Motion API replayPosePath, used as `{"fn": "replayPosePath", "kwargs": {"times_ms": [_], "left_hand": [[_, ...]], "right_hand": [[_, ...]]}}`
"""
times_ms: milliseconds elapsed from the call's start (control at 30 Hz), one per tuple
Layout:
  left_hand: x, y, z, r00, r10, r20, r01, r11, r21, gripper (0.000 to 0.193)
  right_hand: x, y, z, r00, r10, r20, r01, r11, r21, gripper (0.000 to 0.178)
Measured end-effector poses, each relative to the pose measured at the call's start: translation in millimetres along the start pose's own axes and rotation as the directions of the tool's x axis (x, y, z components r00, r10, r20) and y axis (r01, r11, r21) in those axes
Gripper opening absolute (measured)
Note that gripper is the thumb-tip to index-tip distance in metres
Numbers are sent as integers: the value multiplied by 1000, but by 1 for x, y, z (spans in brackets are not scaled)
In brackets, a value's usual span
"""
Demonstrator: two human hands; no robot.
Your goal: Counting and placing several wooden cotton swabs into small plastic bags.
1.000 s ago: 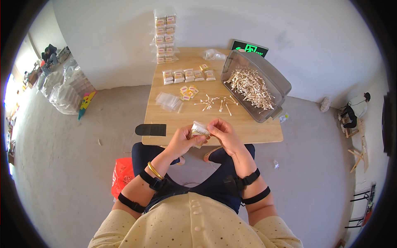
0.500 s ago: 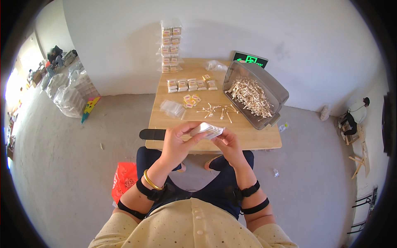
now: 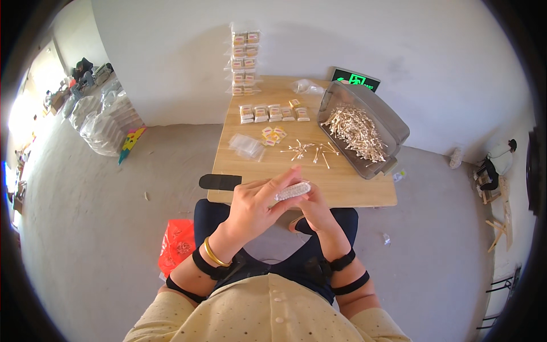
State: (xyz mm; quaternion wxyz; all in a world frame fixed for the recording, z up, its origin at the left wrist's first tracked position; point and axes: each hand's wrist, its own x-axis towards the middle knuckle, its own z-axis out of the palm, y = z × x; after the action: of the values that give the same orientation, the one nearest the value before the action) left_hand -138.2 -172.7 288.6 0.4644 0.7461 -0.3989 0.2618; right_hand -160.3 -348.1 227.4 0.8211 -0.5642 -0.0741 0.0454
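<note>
A small pack of cotton swabs (image 3: 293, 191) is in my two hands at the table's front edge, its oval face of packed white tips turned up. My left hand (image 3: 254, 200) grips it from the left, fingers along the far side and thumb on the near side. At its right end, the fingers of my right hand (image 3: 317, 210) are closed on it, partly hidden. Beyond lie loose swabs (image 3: 307, 150), a small pile of yellow-and-white cards (image 3: 273, 135) and flat clear bags (image 3: 247, 146).
A grey translucent bin (image 3: 397, 130) of swabs lies tilted at the table's right. Several finished-looking packs (image 3: 274, 113) form a row, with a tall stack of bagged packs (image 3: 245, 64) behind. A black strap (image 3: 220, 182) overhangs the left edge; a red bag (image 3: 177, 246) is on the floor.
The pack has turned in my hands, from its side showing to its tip-filled end facing up. Both hands have come slightly lower and closer together. The whole view has shifted a little.
</note>
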Motion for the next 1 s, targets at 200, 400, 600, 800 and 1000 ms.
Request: {"fn": "replayPosePath", "kwargs": {"times_ms": [200, 400, 600, 800, 1000], "left_hand": [[-31, -49, 16, 724, -643, 252, 690, 680, -249, 41], [-81, -110, 55, 507, -707, 493, 857, 475, -200, 33], [-90, -167, 94, 453, -785, 423, 886, 346, -308, 33], [-86, -217, 114, 559, -801, 215, 829, 551, -102, 37], [-110, -252, 106, 842, -527, 115, 441, 796, 414, 17]], "right_hand": [[14, 33, -58, 967, -15, -256, -2, 998, -65, 9], [34, 71, -62, 959, 121, -256, -121, 992, 14, 24], [57, 129, -73, 909, 349, -226, -376, 923, -87, 36], [112, 139, -144, 850, 206, -485, -307, 942, -137, 30], [249, 97, -208, 819, 56, -572, -251, 930, -267, 22]]}}
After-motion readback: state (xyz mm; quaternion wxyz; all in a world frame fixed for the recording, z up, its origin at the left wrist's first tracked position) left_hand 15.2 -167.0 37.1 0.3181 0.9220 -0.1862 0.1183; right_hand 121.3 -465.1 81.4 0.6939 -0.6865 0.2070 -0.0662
